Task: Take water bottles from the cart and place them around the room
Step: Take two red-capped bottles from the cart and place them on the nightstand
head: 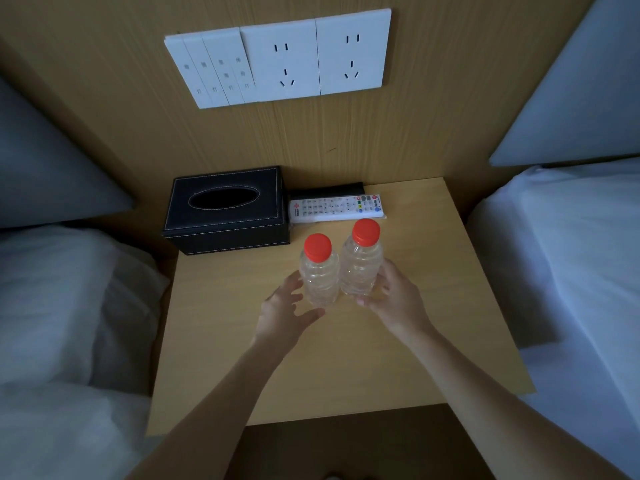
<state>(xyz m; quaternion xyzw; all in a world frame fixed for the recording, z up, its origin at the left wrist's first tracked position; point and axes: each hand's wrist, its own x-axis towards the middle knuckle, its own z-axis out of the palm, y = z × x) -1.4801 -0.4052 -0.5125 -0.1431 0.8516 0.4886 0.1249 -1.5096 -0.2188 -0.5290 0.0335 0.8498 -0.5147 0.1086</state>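
Two clear water bottles with red caps stand upright side by side on a wooden nightstand [346,358]. My left hand [287,310] is spread beside the left bottle [319,271], fingers straight, thumb under its base side, holding nothing. My right hand [394,296] curls round the lower part of the right bottle [362,263], fingers and thumb on its sides.
A black tissue box [227,211] sits at the nightstand's back left, a white remote control [337,207] lies behind the bottles. White switch and socket plates [280,58] hang on the wooden wall. Beds with white linen flank the nightstand, left [62,306] and right [571,271].
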